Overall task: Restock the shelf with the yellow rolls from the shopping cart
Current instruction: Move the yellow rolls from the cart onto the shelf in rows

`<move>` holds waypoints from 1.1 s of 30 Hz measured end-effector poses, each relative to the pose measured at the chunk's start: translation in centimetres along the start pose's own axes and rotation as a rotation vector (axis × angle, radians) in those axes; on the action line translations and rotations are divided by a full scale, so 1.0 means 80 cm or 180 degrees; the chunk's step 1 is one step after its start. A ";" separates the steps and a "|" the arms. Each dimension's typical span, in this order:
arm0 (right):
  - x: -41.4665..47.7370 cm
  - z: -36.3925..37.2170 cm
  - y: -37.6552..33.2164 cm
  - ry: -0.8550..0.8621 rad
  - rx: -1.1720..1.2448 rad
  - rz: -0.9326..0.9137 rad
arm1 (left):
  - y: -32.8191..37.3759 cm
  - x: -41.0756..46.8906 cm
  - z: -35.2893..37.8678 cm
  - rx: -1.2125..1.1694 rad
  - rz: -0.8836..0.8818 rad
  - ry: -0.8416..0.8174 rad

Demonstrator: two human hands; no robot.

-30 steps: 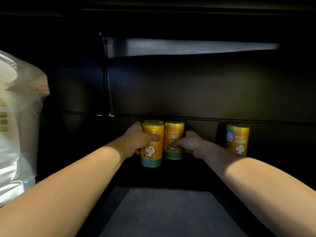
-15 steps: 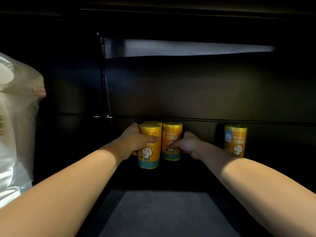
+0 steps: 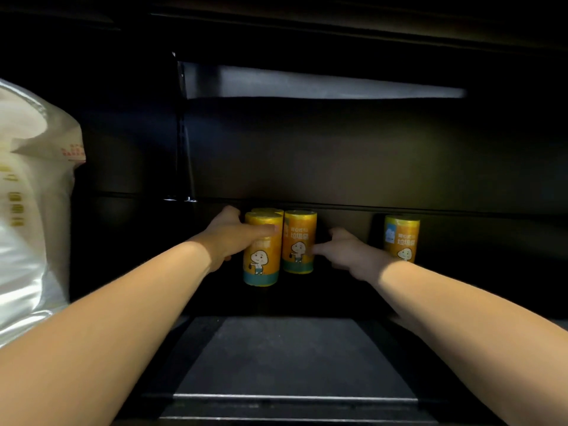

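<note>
Several yellow rolls with a cartoon figure stand upright at the back of the dark shelf [image 3: 295, 358]. My left hand [image 3: 229, 238] is wrapped around the front-left roll [image 3: 262, 256], thumb across its front. Another roll [image 3: 267, 211] shows only its top behind that one. Just to the right stands a second roll [image 3: 298, 241]. My right hand [image 3: 347, 253] is beside it, fingers loose, only the thumb tip touching its right edge. One more roll [image 3: 401, 238] stands apart farther right, partly hidden by my right wrist.
A large white plastic package [image 3: 30, 210] fills the left side of the shelf bay. A vertical upright [image 3: 184, 149] divides the back panel. The shelf's front lip [image 3: 295, 398] runs across the bottom. The shopping cart is out of view.
My right thumb has slid back from across the second roll's front to its right edge. My left hand keeps its hold on the front-left roll.
</note>
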State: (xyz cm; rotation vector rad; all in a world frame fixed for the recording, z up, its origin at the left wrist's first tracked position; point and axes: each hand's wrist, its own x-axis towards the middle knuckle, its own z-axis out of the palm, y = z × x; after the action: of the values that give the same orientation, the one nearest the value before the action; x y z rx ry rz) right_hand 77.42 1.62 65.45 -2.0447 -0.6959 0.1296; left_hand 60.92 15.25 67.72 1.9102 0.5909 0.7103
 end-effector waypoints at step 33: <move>-0.367 0.082 0.076 -0.0812 0.2118 -0.2323 | -0.108 -0.396 -0.015 0.0945 0.1437 0.1529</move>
State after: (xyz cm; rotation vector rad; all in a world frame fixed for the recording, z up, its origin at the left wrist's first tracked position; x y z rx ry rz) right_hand 53.20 -11.24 51.60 -1.0704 -1.3121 0.1684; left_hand 36.67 -1.63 53.23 2.1865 0.5830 1.4663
